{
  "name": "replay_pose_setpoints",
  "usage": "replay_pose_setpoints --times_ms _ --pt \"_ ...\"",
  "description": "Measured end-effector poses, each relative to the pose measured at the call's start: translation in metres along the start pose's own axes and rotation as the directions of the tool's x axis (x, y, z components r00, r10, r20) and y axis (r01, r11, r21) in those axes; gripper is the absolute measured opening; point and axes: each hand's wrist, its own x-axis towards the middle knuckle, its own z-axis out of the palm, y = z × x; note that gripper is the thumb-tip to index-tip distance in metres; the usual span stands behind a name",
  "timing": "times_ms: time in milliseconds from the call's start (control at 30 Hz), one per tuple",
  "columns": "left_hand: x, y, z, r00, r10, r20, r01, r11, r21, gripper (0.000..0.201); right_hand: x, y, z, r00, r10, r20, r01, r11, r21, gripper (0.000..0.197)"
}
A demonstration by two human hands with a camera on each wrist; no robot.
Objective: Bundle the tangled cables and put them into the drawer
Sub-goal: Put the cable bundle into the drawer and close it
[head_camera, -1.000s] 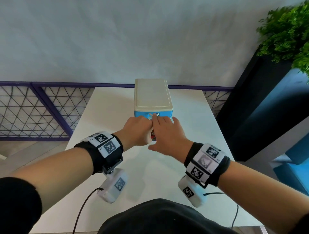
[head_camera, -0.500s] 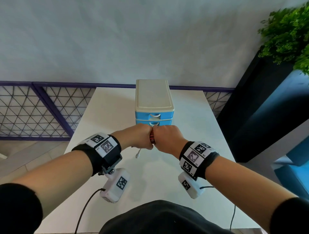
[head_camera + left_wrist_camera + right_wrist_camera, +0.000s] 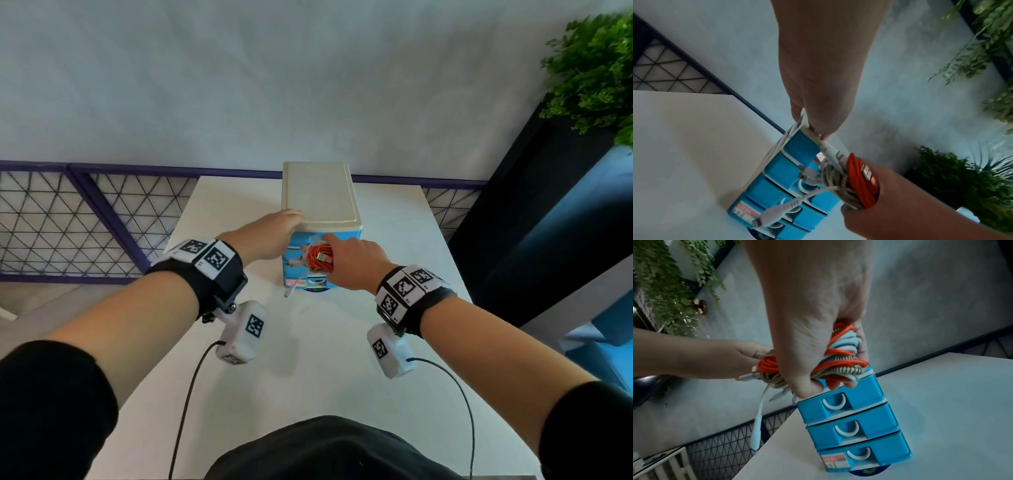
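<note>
Cables [image 3: 317, 258] from the head view: orange and white, coiled into one bundle, clutched in the right hand [image 3: 356, 263] with fingers curled round them, held up against the blue front of the chest of drawers [image 3: 322, 202] at the level of the top drawer [image 3: 344, 234]. Forefinger stretched toward that drawer's handle. Left hand [image 3: 274, 236] laid over the front left corner of the cream lid. All standing on the white table [image 3: 342, 342].

From the left wrist: left hand [image 3: 818, 81] with thumb and a finger either side of the lid's rim, pinching it. Bundle [image 3: 857, 181] just below, plugs poking out, a white plug end [image 3: 774, 212] dangling across the lower drawers.

From the right wrist: right hand [image 3: 818, 321] squeezed tight on the coils [image 3: 840, 356]. Three handles showing on the chest [image 3: 855, 426], all those drawers closed; top one hidden behind the fist.

Judged: bundling done, stowing about to start. Next, probably: steady the chest, hook the top handle, pull, and drop the bundle in, minding the loose end.

Against half a second ago: no longer two fists together on the bundle low before the chest. Left let go and moved up to the lid; right alone carrying, lifted higher.
</note>
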Motion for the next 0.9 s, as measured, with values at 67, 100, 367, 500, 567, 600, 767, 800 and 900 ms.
replay_pose_setpoints --times_ms 67,100,367,500,567,600,767,800,900 --pt "0.003 -0.002 0.003 1.000 0.006 0.006 -0.007 0.999 0.035 0.050 0.008 0.001 0.000 1.000 0.017 0.006 -0.017 1.000 0.013 0.056" --pt "0.006 -0.005 0.004 1.000 0.003 -0.004 -0.003 0.999 0.043 0.055 0.012 0.001 0.001 1.000 0.021 0.010 -0.021 1.000 0.013 0.053" --pt "0.019 -0.013 -0.001 0.999 0.028 -0.044 -0.022 0.991 0.130 0.036 0.020 0.005 -0.001 0.998 0.025 0.062 -0.032 0.994 0.106 0.052" --pt "0.024 -0.013 -0.002 0.994 0.040 -0.102 -0.028 0.993 0.115 0.021 0.006 0.006 -0.007 0.990 -0.006 0.138 -0.013 0.991 0.134 0.042" --pt "0.026 -0.011 -0.004 0.993 0.039 -0.113 -0.023 0.990 0.140 0.024 -0.002 0.006 -0.011 0.980 -0.036 0.196 0.007 0.989 0.145 0.038" --pt "0.027 -0.010 -0.004 0.993 0.034 -0.112 -0.016 0.988 0.156 0.028 -0.006 0.005 -0.016 0.973 -0.049 0.226 0.014 0.988 0.156 0.032" --pt "0.028 -0.002 -0.002 0.997 0.032 -0.069 -0.015 0.970 0.243 0.049 -0.021 0.014 -0.057 0.926 -0.103 0.363 -0.031 0.938 0.346 0.013" --pt "0.027 -0.001 -0.001 0.998 0.028 -0.052 -0.013 0.967 0.253 0.054 -0.022 0.017 -0.066 0.927 -0.090 0.365 -0.053 0.930 0.363 0.011" --pt "0.025 -0.002 0.004 1.000 0.024 0.019 -0.028 0.955 0.296 0.079 -0.018 0.027 -0.085 0.960 0.015 0.281 -0.113 0.936 0.334 0.017"
